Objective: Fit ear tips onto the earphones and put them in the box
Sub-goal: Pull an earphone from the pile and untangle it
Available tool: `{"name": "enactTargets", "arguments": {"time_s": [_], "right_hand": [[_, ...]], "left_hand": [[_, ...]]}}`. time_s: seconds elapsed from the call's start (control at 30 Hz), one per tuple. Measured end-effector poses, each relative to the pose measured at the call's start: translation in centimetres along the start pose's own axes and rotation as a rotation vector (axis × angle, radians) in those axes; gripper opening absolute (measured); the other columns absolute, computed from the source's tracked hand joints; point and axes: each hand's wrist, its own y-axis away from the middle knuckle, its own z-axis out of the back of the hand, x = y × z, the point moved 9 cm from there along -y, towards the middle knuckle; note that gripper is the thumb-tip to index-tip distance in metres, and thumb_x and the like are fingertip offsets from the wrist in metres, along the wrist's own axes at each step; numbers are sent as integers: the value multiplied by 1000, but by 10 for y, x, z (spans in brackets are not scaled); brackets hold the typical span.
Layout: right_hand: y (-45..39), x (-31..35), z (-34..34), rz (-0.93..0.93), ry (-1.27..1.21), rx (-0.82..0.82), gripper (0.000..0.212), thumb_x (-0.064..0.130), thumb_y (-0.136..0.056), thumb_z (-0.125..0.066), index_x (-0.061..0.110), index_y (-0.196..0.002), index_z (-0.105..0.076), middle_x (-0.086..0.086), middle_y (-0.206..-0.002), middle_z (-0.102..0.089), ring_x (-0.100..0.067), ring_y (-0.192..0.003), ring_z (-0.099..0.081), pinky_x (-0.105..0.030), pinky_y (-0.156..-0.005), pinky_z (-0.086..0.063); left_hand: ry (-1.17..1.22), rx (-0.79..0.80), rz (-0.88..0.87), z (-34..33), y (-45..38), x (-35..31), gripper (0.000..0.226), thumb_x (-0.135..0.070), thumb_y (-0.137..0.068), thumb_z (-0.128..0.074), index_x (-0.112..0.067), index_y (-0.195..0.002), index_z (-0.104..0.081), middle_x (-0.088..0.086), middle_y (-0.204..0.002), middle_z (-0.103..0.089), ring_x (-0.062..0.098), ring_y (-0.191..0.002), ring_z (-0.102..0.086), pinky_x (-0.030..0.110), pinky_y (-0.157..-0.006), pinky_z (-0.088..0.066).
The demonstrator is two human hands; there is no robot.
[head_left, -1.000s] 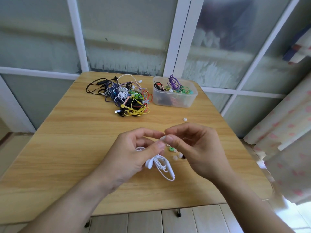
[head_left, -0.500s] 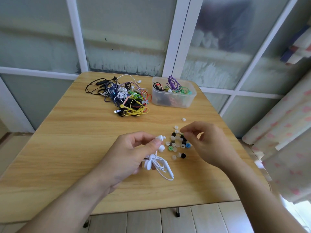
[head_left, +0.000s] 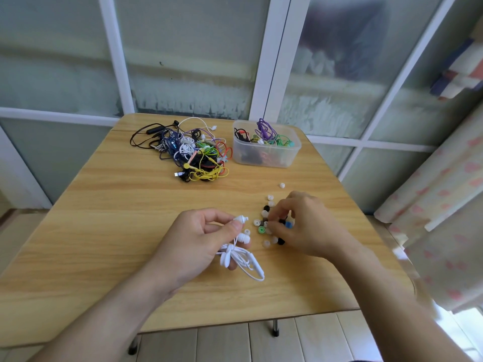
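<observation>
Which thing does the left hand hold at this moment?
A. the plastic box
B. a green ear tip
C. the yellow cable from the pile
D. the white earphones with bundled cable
D: the left hand grips the white earphones, one bud pinched at its fingertips, cable looped below.

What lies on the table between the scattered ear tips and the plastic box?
In the head view, one stray white ear tip lies between the ear tips and the plastic box; otherwise bare table.
</observation>
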Motion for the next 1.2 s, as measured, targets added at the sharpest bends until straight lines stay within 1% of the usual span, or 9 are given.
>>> {"name": "enactTargets", "arguments": {"time_s": [0.2, 0.37, 0.47, 0.63, 0.77, 0.87, 0.93, 1.1, 1.2], "right_hand": [[-2, 6, 2, 1, 27, -25, 6, 31, -82, -71, 27, -85, -75, 7, -82, -55, -6, -77, -44, -6, -62, -33], [-2, 5, 2, -45, 21, -68, 12, 34, -80, -71, 23, -80, -76, 6, -77, -61, -9, -76, -55, -19, -61, -40], [-3, 8, 0, -51, 17, -70, 13, 33, -80, -71, 21, -78, -75, 8, -72, -61, -8, -72, -55, -20, -59, -41], [-4, 7, 1, -100, -6, -86, 11, 32, -79, -71, 23, -71, -71, 12, -65, -57, -9, -70, -56, -27, -65, -47], [-4, 9, 1, -108, -13, -78, 12, 27, -77, -69, 24, -65, -68, 11, -65, -61, -9, -71, -58, -23, -62, -46], [-4, 6, 1, -120, -49, -64, 11, 26, -76, -69, 21, -67, -70, 9, -66, -64, -3, -65, -56, -10, -53, -39], [-4, 5, 0, -120, -75, -54, 9, 26, -75, -70, 20, -69, -73, 8, -67, -65, 1, -63, -56, -7, -54, -39], [-3, 9, 2, -88, -125, -61, 9, 24, -73, -71, 19, -65, -72, 8, -64, -64, 5, -67, -56, -8, -54, -38], [-5, 10, 2, -98, -79, -75, 16, 35, -75, -73, 23, -64, -70, 10, -62, -62, 0, -63, -56, -15, -55, -38]], "left_hand": [[-50, 29, 3, -3, -1, 3, 18, -15, -92, -62, 2, -96, -66, 14, -82, -75, 20, -48, -58, 11, -35, -34], [-69, 29, 7, -4, -1, 3, 18, -17, -91, -63, 0, -95, -67, 12, -82, -75, 19, -48, -58, 11, -37, -35], [-92, 24, 9, -3, -1, 4, 16, -17, -92, -62, -2, -95, -67, 10, -81, -75, 17, -47, -59, 11, -37, -35], [-107, 16, 9, -3, -1, 5, 15, -18, -91, -63, -4, -93, -67, 8, -80, -76, 16, -46, -59, 11, -36, -34], [-119, 17, 10, -3, -1, 6, 15, -17, -92, -62, -3, -94, -67, 7, -81, -76, 16, -47, -60, 11, -36, -35], [-132, 17, 10, -1, -1, 6, 15, -17, -92, -62, -4, -95, -67, 7, -81, -76, 15, -49, -61, 11, -37, -35], [-135, 13, 10, 0, -1, 6, 15, -18, -92, -62, -4, -94, -67, 6, -82, -76, 13, -49, -61, 11, -37, -35], [-143, -8, 7, 3, -2, 6, 14, -16, -92, -62, -4, -94, -68, 7, -80, -76, 12, -46, -59, 11, -36, -35], [-159, -28, 5, 6, -4, 7, 13, -16, -92, -62, -4, -94, -68, 7, -79, -76, 11, -46, -61, 13, -37, -37]]}}
